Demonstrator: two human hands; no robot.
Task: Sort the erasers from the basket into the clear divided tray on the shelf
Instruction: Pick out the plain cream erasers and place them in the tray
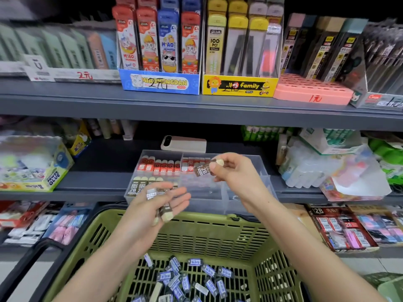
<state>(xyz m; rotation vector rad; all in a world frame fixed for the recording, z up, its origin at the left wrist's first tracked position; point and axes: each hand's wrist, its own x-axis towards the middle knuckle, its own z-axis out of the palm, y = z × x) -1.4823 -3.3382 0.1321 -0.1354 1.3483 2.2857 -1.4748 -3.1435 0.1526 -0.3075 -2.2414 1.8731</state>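
My right hand (pixel 231 168) is pinching a 2B eraser (pixel 203 170) over the clear tray (pixel 239 192); my nearly flat left hand (pixel 152 205) is carrying erasers (pixel 165 212) that may slide off.

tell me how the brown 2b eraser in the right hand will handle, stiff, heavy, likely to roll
Probably light: the right hand pinches the brown eraser by one end alone. Likely stiff, since it juts out without drooping. Its flat-sided block shape should not roll; similar erasers stand on end in the tray.
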